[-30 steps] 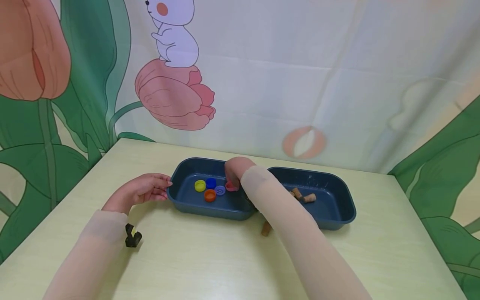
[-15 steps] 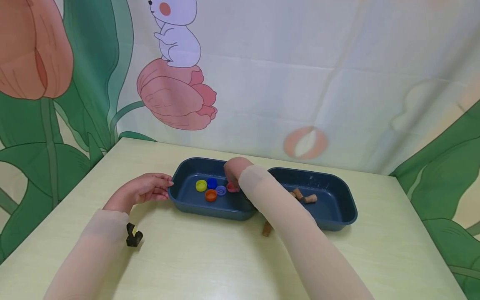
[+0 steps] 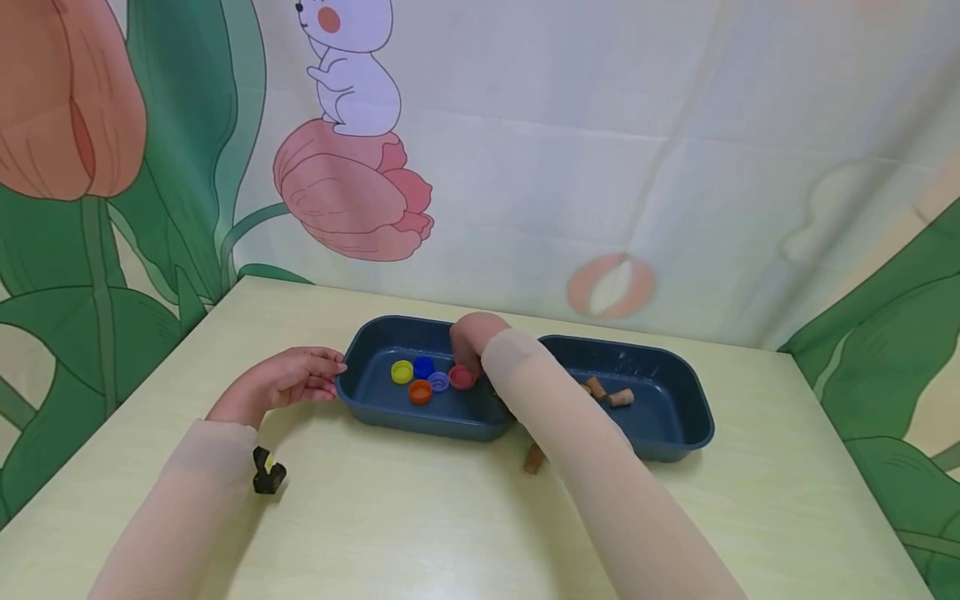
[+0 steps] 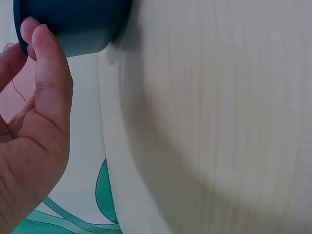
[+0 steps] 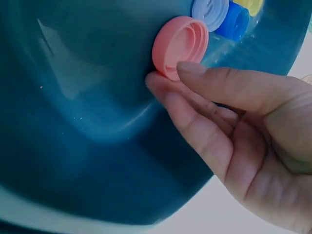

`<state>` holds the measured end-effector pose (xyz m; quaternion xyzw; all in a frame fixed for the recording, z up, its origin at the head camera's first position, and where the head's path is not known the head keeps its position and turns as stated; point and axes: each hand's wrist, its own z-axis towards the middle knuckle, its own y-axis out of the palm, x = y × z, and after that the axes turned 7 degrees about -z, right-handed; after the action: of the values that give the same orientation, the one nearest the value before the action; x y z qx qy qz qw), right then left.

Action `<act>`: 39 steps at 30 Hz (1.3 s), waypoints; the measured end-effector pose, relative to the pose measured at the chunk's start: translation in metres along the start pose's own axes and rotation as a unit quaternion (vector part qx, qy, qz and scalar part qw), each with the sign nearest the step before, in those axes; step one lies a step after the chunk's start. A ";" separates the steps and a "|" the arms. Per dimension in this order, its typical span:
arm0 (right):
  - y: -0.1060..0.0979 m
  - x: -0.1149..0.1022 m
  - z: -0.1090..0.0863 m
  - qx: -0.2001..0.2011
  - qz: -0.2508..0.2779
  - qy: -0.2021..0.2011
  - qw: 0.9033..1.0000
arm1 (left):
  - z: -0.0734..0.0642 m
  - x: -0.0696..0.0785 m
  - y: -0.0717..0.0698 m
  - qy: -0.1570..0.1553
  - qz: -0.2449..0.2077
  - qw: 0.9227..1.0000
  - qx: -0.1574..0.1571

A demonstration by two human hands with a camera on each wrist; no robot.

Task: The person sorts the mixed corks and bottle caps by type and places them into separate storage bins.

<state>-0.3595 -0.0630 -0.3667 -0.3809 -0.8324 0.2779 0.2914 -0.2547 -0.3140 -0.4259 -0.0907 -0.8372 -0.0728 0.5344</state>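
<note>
At the left end of a dark blue tray [image 3: 427, 425], my left hand [image 3: 288, 379] pinches the rim; the left wrist view has its fingers [image 4: 48, 63] against the outer wall. Inside that tray my right hand [image 3: 468, 342] holds a pink bottle cap [image 5: 180, 46] by its edge, thumb over the rim and a fingertip below. Close to the pink one lie a purple cap [image 3: 438, 382], an orange cap [image 3: 420, 392], a blue cap [image 3: 423, 367] and a yellow cap [image 3: 402, 372]. The right sleeve hides the tray's right end.
A second blue tray [image 3: 675, 417] on the right holds several corks [image 3: 620, 397], partly covered by the right forearm. One cork [image 3: 533, 459] lies on the table before the trays. A small black object [image 3: 267, 472] is beside the left sleeve. A printed curtain hangs behind.
The pink cap has shifted slightly toward the front and shows more fully beneath the right hand. The purple and orange caps have slid a little left. My left hand stays at the rim.
</note>
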 end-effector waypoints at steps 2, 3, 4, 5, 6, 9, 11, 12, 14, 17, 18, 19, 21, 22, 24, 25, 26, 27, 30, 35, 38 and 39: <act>0.000 0.005 0.006 -0.007 0.024 -0.006 1.000 | 0.000 0.000 0.000 0.000 -0.002 1.000 0.001; 0.001 0.007 0.014 -0.008 0.037 -0.010 0.999 | 0.000 0.000 0.000 0.000 -0.004 1.000 0.000; 0.001 0.009 0.015 -0.012 0.044 -0.015 0.999 | 0.000 0.000 0.000 0.000 -0.005 1.000 0.001; 0.002 0.011 0.017 -0.014 0.054 -0.020 0.998 | 0.000 0.000 0.000 0.001 -0.006 1.000 0.000; 0.002 0.013 0.017 -0.014 0.061 -0.026 0.998 | 0.000 0.000 0.000 0.000 -0.007 1.000 0.001; 0.003 0.019 0.013 -0.011 0.084 -0.048 0.995 | 0.001 -0.001 -0.001 -0.001 -0.009 1.000 0.000; 0.004 0.024 0.005 -0.006 0.111 -0.059 0.992 | 0.001 -0.001 0.000 -0.002 -0.010 1.000 -0.001; 0.005 0.026 0.003 -0.002 0.126 -0.065 0.990 | 0.001 -0.001 0.001 -0.002 -0.011 1.000 -0.001; 0.006 0.032 0.000 0.011 0.158 -0.075 0.985 | 0.002 -0.001 0.001 -0.001 -0.010 1.000 -0.001; 0.006 0.041 -0.006 0.025 0.176 -0.098 0.979 | 0.002 -0.001 0.001 -0.001 -0.007 1.000 0.003; 0.006 0.044 -0.008 0.030 0.181 -0.103 0.978 | 0.001 0.000 0.000 -0.001 -0.006 1.000 0.003; 0.006 0.048 -0.011 0.034 0.184 -0.106 0.977 | 0.001 0.000 0.000 -0.001 -0.004 1.000 0.004; 0.007 0.054 -0.017 0.042 0.193 -0.114 0.974 | 0.001 0.000 0.001 -0.003 -0.002 1.000 0.006; 0.007 0.057 -0.021 0.045 0.198 -0.120 0.972 | 0.000 -0.001 0.000 -0.002 0.001 1.000 0.005; 0.007 0.064 -0.028 0.055 0.205 -0.135 0.968 | -0.001 -0.001 0.000 -0.002 0.003 1.000 0.005; 0.008 0.067 -0.032 0.061 0.211 -0.144 0.965 | -0.001 -0.001 0.000 -0.002 0.002 1.000 0.008; 0.008 0.070 -0.035 0.067 0.218 -0.155 0.961 | -0.002 0.000 0.001 -0.002 0.002 1.000 0.008; 0.009 0.073 -0.039 0.075 0.223 -0.166 0.958 | -0.002 0.000 0.001 -0.002 0.001 1.000 0.008; 0.015 0.082 -0.049 0.111 0.231 -0.197 0.946 | -0.003 0.000 0.002 -0.002 -0.001 1.000 0.005; 0.035 0.094 -0.070 0.200 0.231 -0.246 0.920 | -0.002 0.001 0.004 -0.006 0.002 1.000 0.007; 0.053 0.100 -0.083 0.236 0.248 -0.258 0.903 | -0.002 0.001 0.003 -0.005 0.005 1.000 0.004; 0.059 0.101 -0.087 0.242 0.260 -0.258 0.898 | -0.002 0.000 0.003 -0.005 0.005 1.000 0.004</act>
<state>-0.3257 0.0707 -0.3207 -0.4166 -0.6566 0.6252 0.0664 -0.2527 -0.3110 -0.4247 -0.0929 -0.8399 -0.0659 0.5306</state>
